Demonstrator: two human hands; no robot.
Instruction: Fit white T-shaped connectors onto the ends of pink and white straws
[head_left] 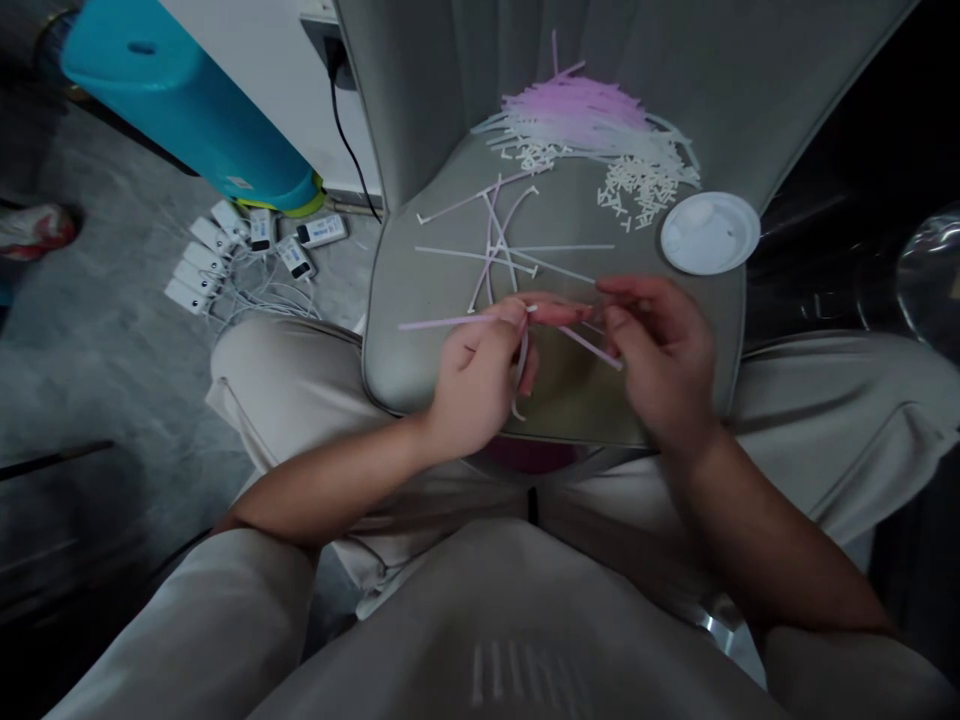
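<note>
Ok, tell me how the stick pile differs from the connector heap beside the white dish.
The pile of thin sticks is pink and whitish; the heap of small connectors is off-white. Each stick is long and slender, while each connector is short and stubby. The stick pile reaches farther toward the backrest; the connector heap sits closer to the white dish. Both lie loose on the grey chair seat.

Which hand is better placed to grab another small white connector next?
Probably the right hand: it is nearer the larger pile of white connectors, while the left hand grips a pink strip.
</note>
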